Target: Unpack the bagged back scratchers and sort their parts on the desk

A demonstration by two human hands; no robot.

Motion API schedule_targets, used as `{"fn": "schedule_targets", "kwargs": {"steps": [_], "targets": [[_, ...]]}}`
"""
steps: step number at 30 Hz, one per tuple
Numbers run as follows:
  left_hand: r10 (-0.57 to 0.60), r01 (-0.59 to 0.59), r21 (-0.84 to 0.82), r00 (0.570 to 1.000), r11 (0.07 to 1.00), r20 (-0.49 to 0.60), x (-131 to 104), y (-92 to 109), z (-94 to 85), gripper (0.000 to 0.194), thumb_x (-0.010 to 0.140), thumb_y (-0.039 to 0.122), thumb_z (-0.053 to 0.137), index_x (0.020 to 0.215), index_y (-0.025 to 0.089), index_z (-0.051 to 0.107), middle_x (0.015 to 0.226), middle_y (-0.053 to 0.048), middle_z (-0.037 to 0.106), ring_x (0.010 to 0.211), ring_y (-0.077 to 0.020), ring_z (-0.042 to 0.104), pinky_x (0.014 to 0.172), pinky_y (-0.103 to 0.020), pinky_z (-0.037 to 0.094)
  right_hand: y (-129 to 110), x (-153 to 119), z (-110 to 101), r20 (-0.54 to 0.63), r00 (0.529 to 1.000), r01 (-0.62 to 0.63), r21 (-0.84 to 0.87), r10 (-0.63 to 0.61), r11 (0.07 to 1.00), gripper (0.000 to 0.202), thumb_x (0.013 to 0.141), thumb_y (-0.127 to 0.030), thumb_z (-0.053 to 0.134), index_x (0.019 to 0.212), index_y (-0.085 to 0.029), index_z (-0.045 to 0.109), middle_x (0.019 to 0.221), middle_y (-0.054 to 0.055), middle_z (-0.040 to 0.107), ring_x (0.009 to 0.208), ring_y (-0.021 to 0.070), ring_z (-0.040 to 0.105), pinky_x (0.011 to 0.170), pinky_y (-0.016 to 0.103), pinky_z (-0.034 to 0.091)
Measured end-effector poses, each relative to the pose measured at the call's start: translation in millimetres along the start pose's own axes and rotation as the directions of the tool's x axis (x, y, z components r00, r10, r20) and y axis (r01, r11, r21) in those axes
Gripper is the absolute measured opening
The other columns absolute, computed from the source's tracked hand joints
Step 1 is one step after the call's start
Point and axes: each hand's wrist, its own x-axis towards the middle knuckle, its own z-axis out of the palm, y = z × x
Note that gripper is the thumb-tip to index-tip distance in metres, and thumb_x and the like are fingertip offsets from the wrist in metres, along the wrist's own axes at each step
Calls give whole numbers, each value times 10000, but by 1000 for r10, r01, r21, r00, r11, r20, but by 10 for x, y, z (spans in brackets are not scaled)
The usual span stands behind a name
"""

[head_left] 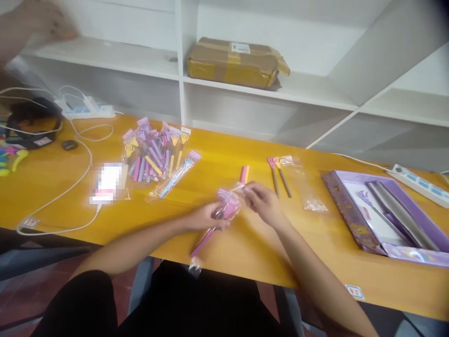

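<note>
My left hand (210,217) is closed around a pink back scratcher (201,243) in a clear plastic wrapper (195,267), tilted with its claw end up toward the right. At that upper end, the fingers of my right hand (259,199) pinch a thin whitish strip of the wrapper; motion blurs this spot. Just beyond my right hand lie a pink handle (243,174) and a yellow handle (247,173). Further right are two back scratchers with bare metal rods, one pink-clawed (275,175) and one yellow-clawed (283,177), beside an unfilled clear bag (308,187).
A heap of wrapped back scratchers (154,152) lies left, with a blue one (178,175) beside it. Nearby is a charging phone (107,183). An open purple box (333,187) stands right. A carton (235,63) sits on the shelf. Another person's blurred hand (52,21) is upper left.
</note>
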Motion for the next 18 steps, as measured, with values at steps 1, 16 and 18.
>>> {"fn": "schedule_targets", "kwargs": {"steps": [1, 16, 18], "targets": [[-28, 29, -14, 998, 999, 48, -11, -9, -10, 562, 852, 509, 909, 1230, 163, 680, 1017, -80, 742, 846, -190, 737, 789, -339, 580, -108, 8, -41, -140, 989, 51, -1, -50, 999, 445, 1007, -632, 707, 870, -211, 655, 683, -34, 560, 477, 89, 453, 423, 232, 359], [-85, 51, 290, 990, 956, 108, -98, 120, 57, 605, 938, 792, 650, 906, 188, 664, 780, 29, 515, 690, -132, 445, 661, -271, 353, -713, -60, -166, -164, 971, 191, 111, -172, 975, 443, 1001, -678, 697, 1139, -258, 663, 927, 16, 702, 499, 94, 534, 400, 245, 402], [-84, 50, 305, 992, 951, 99, -112, 162, 70, 561, 954, 759, 647, 912, 200, 627, 784, 36, 487, 692, -135, 429, 668, -275, 351, -543, -118, -109, -57, 994, 93, 73, -89, 993, 409, 993, -633, 732, 1047, -229, 691, 897, 21, 688, 547, 101, 560, 474, 258, 471]]}}
